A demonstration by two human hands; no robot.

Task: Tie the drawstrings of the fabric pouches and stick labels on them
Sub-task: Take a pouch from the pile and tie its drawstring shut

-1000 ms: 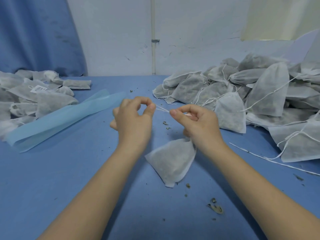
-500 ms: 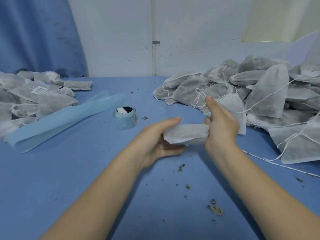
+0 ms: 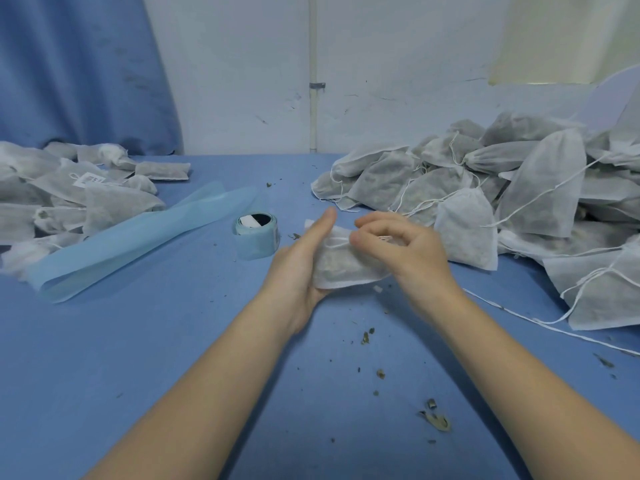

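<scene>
Right hand (image 3: 401, 244) moved onto pouch (image 3: 341, 268); roll (image 3: 257, 233) beside.

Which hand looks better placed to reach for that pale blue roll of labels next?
Probably the left hand: the pale blue label roll stands just beside it, while the right hand lies on the far side of the white fabric pouch, fingers curled at its drawstring.

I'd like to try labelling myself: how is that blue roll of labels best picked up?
Grip the label roll around its curved outer wall, coming down from above. It stands on its flat end with the core facing up, so fingers and thumb can probably close on opposite sides.
</scene>
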